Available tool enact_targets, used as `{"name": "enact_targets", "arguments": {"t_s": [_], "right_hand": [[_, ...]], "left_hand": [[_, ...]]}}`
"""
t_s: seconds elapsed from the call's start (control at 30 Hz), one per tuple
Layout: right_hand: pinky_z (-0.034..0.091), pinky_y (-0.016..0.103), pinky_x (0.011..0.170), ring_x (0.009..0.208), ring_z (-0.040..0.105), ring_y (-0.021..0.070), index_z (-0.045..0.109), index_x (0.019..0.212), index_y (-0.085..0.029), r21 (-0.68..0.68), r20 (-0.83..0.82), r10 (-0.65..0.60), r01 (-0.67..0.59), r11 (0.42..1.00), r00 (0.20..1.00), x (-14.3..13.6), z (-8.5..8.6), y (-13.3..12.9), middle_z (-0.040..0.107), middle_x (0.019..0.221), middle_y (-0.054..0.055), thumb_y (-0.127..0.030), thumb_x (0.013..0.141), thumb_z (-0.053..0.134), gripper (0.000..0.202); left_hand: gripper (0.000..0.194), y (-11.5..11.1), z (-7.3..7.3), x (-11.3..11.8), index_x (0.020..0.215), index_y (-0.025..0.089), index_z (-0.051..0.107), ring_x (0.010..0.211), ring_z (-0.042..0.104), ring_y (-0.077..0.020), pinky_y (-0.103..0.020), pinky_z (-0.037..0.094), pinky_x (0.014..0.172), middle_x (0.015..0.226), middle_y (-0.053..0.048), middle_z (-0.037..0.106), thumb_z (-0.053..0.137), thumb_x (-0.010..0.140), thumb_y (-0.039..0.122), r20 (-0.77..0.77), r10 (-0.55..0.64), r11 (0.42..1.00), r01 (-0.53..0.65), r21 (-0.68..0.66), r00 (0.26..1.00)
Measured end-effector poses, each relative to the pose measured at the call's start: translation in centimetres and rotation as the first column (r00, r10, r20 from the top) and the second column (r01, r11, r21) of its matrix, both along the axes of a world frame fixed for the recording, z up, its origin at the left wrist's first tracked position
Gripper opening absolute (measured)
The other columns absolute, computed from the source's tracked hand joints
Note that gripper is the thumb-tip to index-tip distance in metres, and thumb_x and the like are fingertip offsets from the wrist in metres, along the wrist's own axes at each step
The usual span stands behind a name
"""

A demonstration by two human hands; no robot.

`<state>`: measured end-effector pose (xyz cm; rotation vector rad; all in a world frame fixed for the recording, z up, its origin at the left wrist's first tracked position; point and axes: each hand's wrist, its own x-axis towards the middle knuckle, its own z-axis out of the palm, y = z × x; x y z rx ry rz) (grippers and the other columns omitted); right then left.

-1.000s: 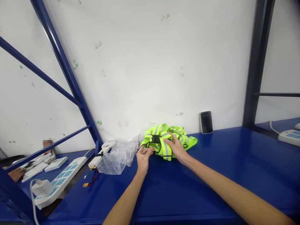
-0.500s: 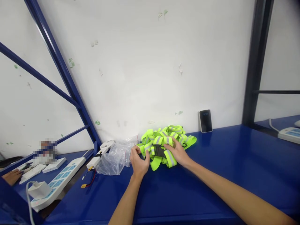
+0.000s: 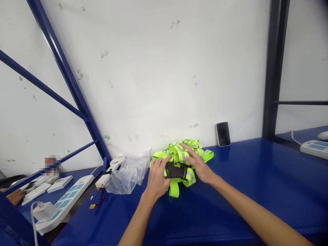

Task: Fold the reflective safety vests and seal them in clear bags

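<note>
Workshop, or a workroom of that kind, as seen from where I stand. Wall (image 3: 143,75): white, scuffed, paint flaking. Bench (image 3: 230,194): blue, glossy, set along the wall. Frame (image 3: 67,71): blue, braced, between bays. Power strips (image 3: 65,201): two, one bearing a plug (image 3: 44,212). Leads (image 3: 103,197): loose, yellow-ended. Co-worker's hand (image 3: 15,197): one, in the left bay.

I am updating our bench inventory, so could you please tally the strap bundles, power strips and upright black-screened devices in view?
Lime-green strap bundle: 1
Power strips: 2
Upright black-screened device: 1
Total: 4
</note>
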<state>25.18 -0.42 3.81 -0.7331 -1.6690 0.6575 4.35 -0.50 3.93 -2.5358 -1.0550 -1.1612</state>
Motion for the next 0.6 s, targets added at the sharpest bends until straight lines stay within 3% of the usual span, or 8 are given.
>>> {"name": "enact_targets", "arguments": {"t_s": [0.1, 0.2, 0.27, 0.33, 0.4, 0.5, 0.57, 0.6], "right_hand": [[0.037, 0.049, 0.104, 0.126, 0.044, 0.0285, 0.034, 0.144, -0.030, 0.178, -0.068, -0.095, 0.105, 0.978, 0.993, 0.9, 3.2, -1.9, 0.043, 0.141, 0.009, -0.052, 0.092, 0.040, 0.057], [0.030, 0.047, 0.110, 0.136, 0.032, 0.0302, 0.046, 0.136, -0.030, 0.338, 0.117, -0.048, 0.005, 0.941, 0.992, 1.0, 7.0, -4.0, 0.036, 0.147, 0.007, -0.049, 0.085, 0.057, 0.055], [0.034, 0.046, 0.108, 0.129, 0.041, 0.0289, 0.044, 0.138, -0.031, 0.293, 0.197, 0.025, -0.083, 0.952, 0.980, 0.8, 9.3, -4.9, 0.042, 0.142, 0.007, -0.044, 0.081, 0.066, 0.062], [0.045, 0.044, 0.097, 0.114, 0.055, 0.0256, 0.036, 0.143, -0.030, 0.152, 0.189, 0.175, -0.205, 0.967, 0.966, 0.8, 11.1, -5.1, 0.054, 0.128, 0.008, -0.042, 0.082, 0.066, 0.069], [0.050, 0.041, 0.089, 0.104, 0.060, 0.0236, 0.038, 0.142, -0.026, 0.031, 0.161, 0.341, -0.350, 0.936, 0.926, 0.9, 12.2, -4.8, 0.062, 0.115, 0.007, -0.042, 0.082, 0.066, 0.068], [0.048, 0.038, 0.090, 0.107, 0.059, 0.0253, 0.055, 0.129, -0.019, -0.028, 0.176, 0.533, -0.537, 0.843, 0.828, 0.9, 12.6, -4.1, 0.064, 0.112, 0.007, -0.042, 0.071, 0.077, 0.066], [0.047, 0.036, 0.090, 0.106, 0.059, 0.0255, 0.062, 0.120, -0.017, -0.022, 0.153, 0.556, -0.560, 0.829, 0.817, 0.5, 12.0, -3.6, 0.065, 0.110, 0.006, -0.038, 0.065, 0.082, 0.063], [0.048, 0.035, 0.088, 0.102, 0.060, 0.0248, 0.063, 0.117, -0.016, -0.016, 0.110, 0.536, -0.538, 0.843, 0.837, 0.2, 11.4, -3.3, 0.066, 0.106, 0.006, -0.036, 0.064, 0.082, 0.059]], "left_hand": [[0.061, -1.2, 3.3, -0.2, 0.126, 0.022, 0.051, 0.091, 0.053, -0.0223, -0.035, 0.043, 0.081, 0.098, -0.007, 0.059, 0.052, 0.067, 0.005, 0.054, -0.007, 0.985, -0.003, 0.170, 0.999], [0.044, -2.1, 7.1, 0.1, 0.117, 0.020, 0.056, 0.077, 0.052, -0.0195, -0.031, 0.043, 0.069, 0.087, -0.006, 0.059, 0.058, 0.074, 0.014, 0.105, -0.085, 0.913, 0.035, 0.406, 0.991], [0.037, -2.6, 9.3, 0.4, 0.113, 0.020, 0.058, 0.075, 0.052, -0.0189, -0.031, 0.042, 0.067, 0.084, -0.006, 0.059, 0.061, 0.077, 0.020, 0.111, -0.138, 0.853, 0.061, 0.518, 0.984], [0.031, -3.1, 11.0, 0.8, 0.109, 0.021, 0.060, 0.075, 0.052, -0.0187, -0.031, 0.043, 0.066, 0.082, -0.005, 0.059, 0.064, 0.078, 0.022, 0.134, -0.176, 0.791, 0.059, 0.609, 0.975], [0.027, -3.6, 12.1, 1.2, 0.105, 0.022, 0.061, 0.077, 0.052, -0.0188, -0.031, 0.044, 0.068, 0.082, -0.004, 0.058, 0.064, 0.078, 0.022, 0.169, -0.207, 0.743, 0.043, 0.667, 0.964], [0.025, -3.6, 12.5, 1.7, 0.104, 0.023, 0.062, 0.084, 0.053, -0.0202, -0.034, 0.046, 0.074, 0.088, -0.005, 0.056, 0.064, 0.079, 0.026, 0.257, -0.233, 0.731, -0.005, 0.682, 0.938], [0.028, -2.8, 12.2, 2.1, 0.103, 0.023, 0.063, 0.095, 0.053, -0.0222, -0.037, 0.047, 0.081, 0.099, -0.007, 0.055, 0.067, 0.076, 0.030, 0.369, -0.253, 0.772, -0.044, 0.634, 0.894], [0.034, -2.1, 11.8, 2.3, 0.104, 0.023, 0.062, 0.100, 0.053, -0.0232, -0.038, 0.047, 0.085, 0.106, -0.008, 0.054, 0.069, 0.073, 0.032, 0.432, -0.266, 0.819, -0.035, 0.573, 0.862]]}}
